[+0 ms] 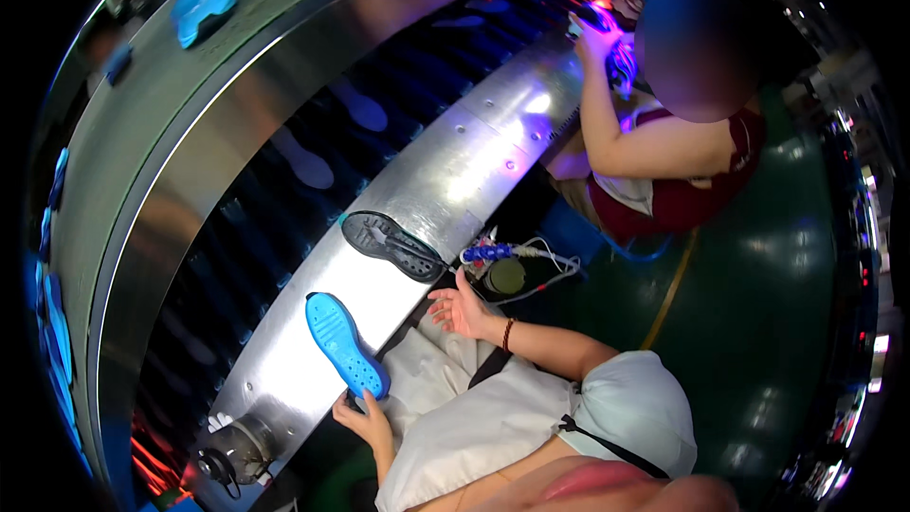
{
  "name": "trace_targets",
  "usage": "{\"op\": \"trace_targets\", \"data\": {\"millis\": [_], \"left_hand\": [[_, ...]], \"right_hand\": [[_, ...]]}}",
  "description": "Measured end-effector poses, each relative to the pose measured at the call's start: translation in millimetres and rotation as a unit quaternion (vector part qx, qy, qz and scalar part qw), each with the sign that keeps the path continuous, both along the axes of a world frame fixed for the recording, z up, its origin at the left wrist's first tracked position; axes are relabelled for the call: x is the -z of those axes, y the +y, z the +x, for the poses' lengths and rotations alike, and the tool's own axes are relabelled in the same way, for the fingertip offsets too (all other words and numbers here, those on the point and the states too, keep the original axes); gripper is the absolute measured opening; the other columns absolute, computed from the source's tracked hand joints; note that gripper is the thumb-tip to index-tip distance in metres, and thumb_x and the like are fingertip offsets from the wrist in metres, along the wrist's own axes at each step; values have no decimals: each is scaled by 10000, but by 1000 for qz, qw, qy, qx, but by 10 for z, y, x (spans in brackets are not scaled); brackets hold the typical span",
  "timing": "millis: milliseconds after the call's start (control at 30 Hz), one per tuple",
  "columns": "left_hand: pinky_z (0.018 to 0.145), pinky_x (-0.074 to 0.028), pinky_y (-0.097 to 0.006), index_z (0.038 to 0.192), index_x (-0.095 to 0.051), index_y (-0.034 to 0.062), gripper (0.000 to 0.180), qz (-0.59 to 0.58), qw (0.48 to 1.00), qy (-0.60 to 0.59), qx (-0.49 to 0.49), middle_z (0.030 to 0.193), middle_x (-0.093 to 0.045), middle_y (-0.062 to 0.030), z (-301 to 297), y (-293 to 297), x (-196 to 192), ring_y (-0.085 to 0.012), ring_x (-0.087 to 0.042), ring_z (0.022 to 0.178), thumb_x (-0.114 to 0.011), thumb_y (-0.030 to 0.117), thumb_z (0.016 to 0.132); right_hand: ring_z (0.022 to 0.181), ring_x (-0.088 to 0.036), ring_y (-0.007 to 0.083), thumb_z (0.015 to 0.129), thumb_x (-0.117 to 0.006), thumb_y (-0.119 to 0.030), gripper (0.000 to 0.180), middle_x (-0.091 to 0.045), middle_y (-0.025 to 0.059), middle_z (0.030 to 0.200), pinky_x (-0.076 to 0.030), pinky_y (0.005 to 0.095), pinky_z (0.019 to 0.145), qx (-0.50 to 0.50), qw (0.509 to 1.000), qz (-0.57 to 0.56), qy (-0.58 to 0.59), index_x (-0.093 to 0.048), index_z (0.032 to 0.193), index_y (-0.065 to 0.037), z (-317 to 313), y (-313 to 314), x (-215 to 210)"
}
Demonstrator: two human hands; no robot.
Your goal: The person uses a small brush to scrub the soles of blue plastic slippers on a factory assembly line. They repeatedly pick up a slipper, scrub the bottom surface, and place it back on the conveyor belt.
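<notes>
A bright blue shoe sole (345, 343) lies on the shiny metal ledge (417, 192), its holed end sticking out over the near edge. At that end is my left hand (366, 423), its fingers apart and one fingertip at the sole's rim. Farther right along the ledge rests a black shoe sole (393, 245), with ribs at one end and holes at the other. My right hand (463, 309) hovers beside its holed end, palm turned up, fingers spread and nothing in them.
Behind the ledge runs a dark conveyor (275, 218) carrying pale soles. Above it, a green belt (142, 123) bears blue soles. A clear round container (242, 448) stands at the ledge's near-left end. A blue-handled tool (488, 253) with cables hangs right of the ledge. A co-worker (654, 147) sits at far right.
</notes>
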State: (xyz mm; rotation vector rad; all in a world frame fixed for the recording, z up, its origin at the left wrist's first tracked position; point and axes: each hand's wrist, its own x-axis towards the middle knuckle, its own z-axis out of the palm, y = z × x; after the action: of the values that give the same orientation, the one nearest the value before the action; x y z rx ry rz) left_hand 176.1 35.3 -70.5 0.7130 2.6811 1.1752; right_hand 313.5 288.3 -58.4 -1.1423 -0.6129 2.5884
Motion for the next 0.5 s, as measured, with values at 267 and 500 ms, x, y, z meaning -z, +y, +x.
{"op": "trace_targets", "data": {"millis": [267, 500], "left_hand": [[840, -440, -434, 1179, -378, 16, 428, 305, 723, -598, -162, 1094, -499, -122, -102, 194, 134, -258, -520, 977, -543, 112, 796], [860, -452, -469, 1253, -331, 38, 632, 403, 687, -603, 42, 1168, -480, -151, -240, -174, -297, -293, -513, 1042, -647, 235, 743]], "right_hand": [[552, -511, 164, 755, -468, -561, 528, -578, 78, 674, -383, 236, 470, 122, 977, -174, 31, -567, 693, -46, -86, 246, 413], [648, -548, 155, 851, -383, -439, 460, -567, 118, 943, -405, 240, 524, 141, 983, 112, -19, -511, 1013, -27, -312, 143, -153]]}}
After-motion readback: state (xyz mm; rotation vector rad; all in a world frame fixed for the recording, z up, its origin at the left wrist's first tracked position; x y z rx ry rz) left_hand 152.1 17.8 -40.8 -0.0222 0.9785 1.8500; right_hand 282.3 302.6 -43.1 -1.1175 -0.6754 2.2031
